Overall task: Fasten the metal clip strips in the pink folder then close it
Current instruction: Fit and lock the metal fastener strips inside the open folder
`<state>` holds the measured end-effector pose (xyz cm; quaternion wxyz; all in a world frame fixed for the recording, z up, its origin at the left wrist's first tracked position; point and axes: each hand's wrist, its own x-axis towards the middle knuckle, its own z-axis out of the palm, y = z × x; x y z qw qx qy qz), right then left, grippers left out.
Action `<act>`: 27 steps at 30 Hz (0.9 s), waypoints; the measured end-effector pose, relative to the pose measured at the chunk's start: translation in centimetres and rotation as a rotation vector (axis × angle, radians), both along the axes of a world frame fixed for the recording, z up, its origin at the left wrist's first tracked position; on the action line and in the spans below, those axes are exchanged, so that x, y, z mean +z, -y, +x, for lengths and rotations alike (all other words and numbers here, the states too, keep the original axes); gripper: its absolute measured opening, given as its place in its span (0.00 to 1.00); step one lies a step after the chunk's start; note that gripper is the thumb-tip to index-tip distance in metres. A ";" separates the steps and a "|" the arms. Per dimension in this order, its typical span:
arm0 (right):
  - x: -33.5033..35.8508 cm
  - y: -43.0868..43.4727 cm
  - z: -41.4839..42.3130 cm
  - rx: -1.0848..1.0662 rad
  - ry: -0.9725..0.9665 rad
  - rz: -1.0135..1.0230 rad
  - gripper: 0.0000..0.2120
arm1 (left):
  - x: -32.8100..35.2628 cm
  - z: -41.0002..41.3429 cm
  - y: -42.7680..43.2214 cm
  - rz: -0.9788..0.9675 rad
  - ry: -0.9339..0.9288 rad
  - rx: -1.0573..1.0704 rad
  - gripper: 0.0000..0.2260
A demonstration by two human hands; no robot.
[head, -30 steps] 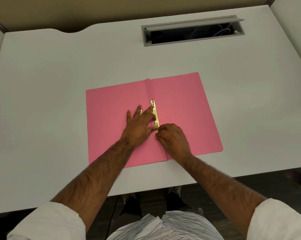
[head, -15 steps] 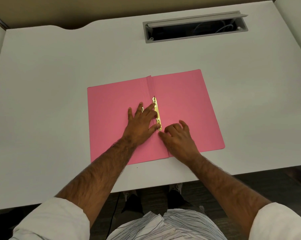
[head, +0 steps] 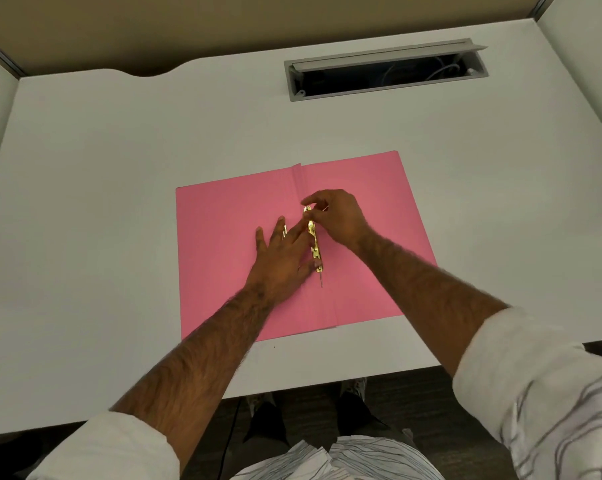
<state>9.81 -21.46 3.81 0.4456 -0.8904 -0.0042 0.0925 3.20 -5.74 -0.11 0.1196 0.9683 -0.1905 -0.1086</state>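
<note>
The pink folder (head: 368, 216) lies open and flat on the white desk (head: 119, 168). A gold metal clip strip (head: 315, 245) runs along the right side of its spine fold. My left hand (head: 282, 261) lies flat on the left leaf, fingers spread, fingertips against the strip's left edge. My right hand (head: 339, 214) reaches over from the right and pinches the far end of the strip with thumb and forefinger. A thin prong pokes out at the strip's near end. A second gold piece shows between my left fingers.
A grey cable slot (head: 386, 69) with its lid raised is set into the desk at the back right. Partition walls enclose the desk on the left, back and right. The desk's near edge is just below the folder; my feet show beneath it.
My right hand has moved from the strip's near end up to its far end and now pinches it. The left hand stayed flat beside the strip. The camera tilted a little.
</note>
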 end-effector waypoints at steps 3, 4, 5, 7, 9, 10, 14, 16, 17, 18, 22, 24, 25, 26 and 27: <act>-0.2 0.1 1.1 0.028 -0.009 -0.047 0.05 | 0.0 0.1 0.0 0.011 -0.008 -0.002 0.27; -0.3 0.4 1.2 0.001 -0.013 -0.048 0.04 | 0.0 0.0 0.0 0.022 -0.007 -0.004 0.28; -0.6 0.7 1.4 -0.036 -0.024 -0.041 0.04 | -0.1 0.0 -0.1 0.036 -0.005 -0.006 0.28; -1.0 1.3 1.4 -0.099 -0.068 -0.021 0.03 | -0.2 0.0 -0.1 0.056 -0.006 -0.003 0.28; -1.3 1.6 1.3 -0.107 -0.083 -0.014 0.04 | -0.3 0.0 -0.1 0.061 0.000 -0.004 0.28; -1.4 1.5 1.3 -0.105 -0.082 -0.012 0.04 | -0.3 0.0 -0.1 0.060 0.004 -0.007 0.27; -1.5 1.0 1.6 -0.118 -0.084 -0.011 0.03 | -0.2 0.1 -0.1 0.044 0.010 -0.017 0.24; -1.5 0.8 1.8 -0.101 -0.093 -0.009 0.03 | -0.2 0.1 -0.1 0.042 0.010 -0.017 0.24; -1.5 0.7 1.8 -0.081 -0.095 -0.024 0.04 | -0.2 0.1 -0.1 0.044 0.008 -0.016 0.25; -1.4 0.6 1.9 -0.060 -0.094 -0.052 0.05 | -0.2 0.1 -0.1 0.046 0.005 -0.016 0.25; -1.4 0.5 2.2 -0.051 -0.084 -0.107 0.05 | 0.1 0.2 0.0 0.047 -0.005 -0.011 0.26; -1.1 0.3 2.5 -0.043 -0.111 -0.047 0.05 | 0.3 0.2 0.0 0.039 -0.012 -0.009 0.26; -0.9 0.3 2.7 -0.024 -0.128 -0.015 0.06 | 0.4 0.2 0.1 0.036 -0.017 -0.008 0.26; -0.6 0.4 2.7 0.010 -0.143 0.006 0.08 | 0.5 0.2 0.1 0.035 -0.022 -0.008 0.26; -0.4 0.5 2.7 0.058 -0.155 0.016 0.09 | 0.6 0.2 0.1 0.035 -0.025 -0.006 0.26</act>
